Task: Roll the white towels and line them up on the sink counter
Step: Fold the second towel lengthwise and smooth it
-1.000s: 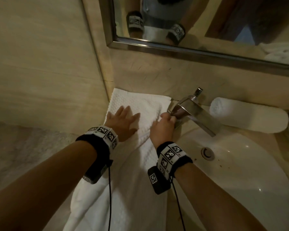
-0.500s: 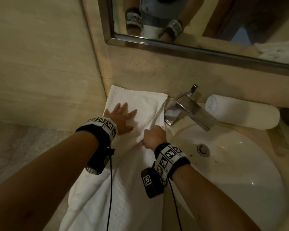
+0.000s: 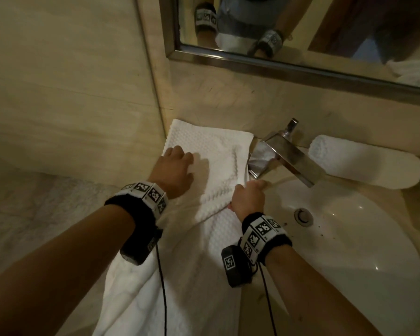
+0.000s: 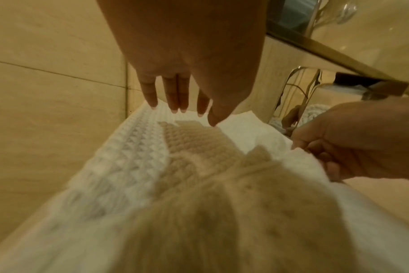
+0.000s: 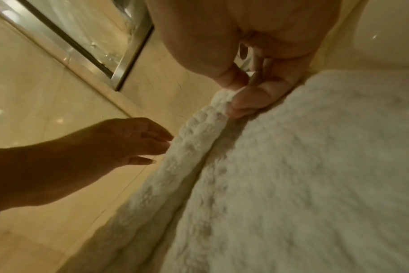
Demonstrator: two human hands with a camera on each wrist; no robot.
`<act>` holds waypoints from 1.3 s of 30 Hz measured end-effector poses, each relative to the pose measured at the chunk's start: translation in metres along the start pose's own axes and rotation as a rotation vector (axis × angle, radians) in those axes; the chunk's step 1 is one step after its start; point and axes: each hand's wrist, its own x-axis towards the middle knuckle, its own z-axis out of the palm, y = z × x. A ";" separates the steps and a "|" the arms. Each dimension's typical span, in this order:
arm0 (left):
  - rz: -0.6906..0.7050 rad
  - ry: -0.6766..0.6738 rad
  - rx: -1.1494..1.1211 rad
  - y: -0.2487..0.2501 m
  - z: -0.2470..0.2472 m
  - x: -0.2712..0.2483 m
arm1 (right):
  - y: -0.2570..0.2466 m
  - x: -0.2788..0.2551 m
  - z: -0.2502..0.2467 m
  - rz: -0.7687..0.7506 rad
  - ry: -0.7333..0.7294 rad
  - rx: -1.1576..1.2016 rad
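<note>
Head view — right hand (image 3: pixel 249 198) has dragged the pinched towel (image 3: pixel 211 151) edge nearer, folding it. Left hand (image 3: pixel 174 172) stays flat, fingers relaxed — rolling's next.

The towel's (image 3: pixel 211 166) right edge is drawn back from the faucet (image 3: pixel 286 156) by the right hand (image 3: pixel 249 198); a fold is formed.

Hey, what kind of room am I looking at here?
Most likely a bathroom, perhaps a hotel's: a white oval ceramic sink basin with a square chrome faucet, a metal-framed wall mirror above, and a rolled white towel on the beige stone counter.
</note>
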 end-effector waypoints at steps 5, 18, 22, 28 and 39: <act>-0.183 -0.271 -0.230 -0.012 -0.014 -0.040 | -0.002 -0.017 -0.006 -0.145 -0.030 -0.170; -0.156 -0.697 0.220 -0.016 -0.018 -0.117 | -0.005 -0.026 0.003 -0.180 -0.018 -0.209; -0.161 -0.674 0.219 -0.010 -0.014 -0.142 | -0.006 -0.027 0.002 -0.176 -0.014 -0.275; -0.107 -0.696 0.312 -0.019 -0.011 -0.173 | -0.008 -0.032 -0.003 -0.210 -0.048 -0.472; 0.015 -0.330 0.306 0.022 0.006 -0.228 | 0.051 -0.179 0.030 0.229 -0.339 0.284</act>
